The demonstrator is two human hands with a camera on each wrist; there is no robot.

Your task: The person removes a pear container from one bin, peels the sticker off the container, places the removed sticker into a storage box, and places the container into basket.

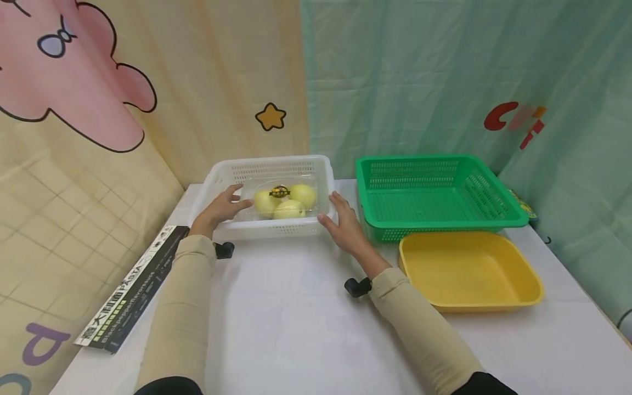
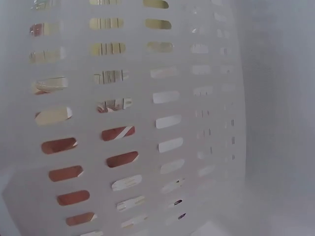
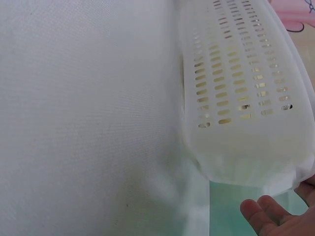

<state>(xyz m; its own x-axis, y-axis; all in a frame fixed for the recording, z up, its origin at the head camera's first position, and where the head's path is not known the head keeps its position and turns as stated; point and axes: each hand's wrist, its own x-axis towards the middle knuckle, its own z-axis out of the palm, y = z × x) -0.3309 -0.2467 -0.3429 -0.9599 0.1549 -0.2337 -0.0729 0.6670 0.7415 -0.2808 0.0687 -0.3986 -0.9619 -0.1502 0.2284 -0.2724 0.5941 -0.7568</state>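
Note:
A white slotted basket [image 1: 266, 231] stands at the back of the table. Inside it lies a clear plastic box [image 1: 252, 186] with several pale yellow-green round fruits [image 1: 289, 209] and a black-and-gold label on its lid. My left hand [image 1: 224, 207] reaches over the basket's left front rim, fingers loosely spread, thumb tip close to the box's left side. Through the slots of the basket wall [image 2: 142, 108], parts of that hand show in the left wrist view. My right hand [image 1: 344, 226] is at the basket's right front corner, its extended fingers along the outside of the rim.
A green slotted basket [image 1: 405, 226] stands to the right, with a yellow tray [image 1: 469, 306] in front of it. A long black-and-white pasta box [image 1: 133, 291] lies along the table's left edge. Printed curtains [image 1: 385, 82] hang behind the white-covered table [image 1: 291, 329].

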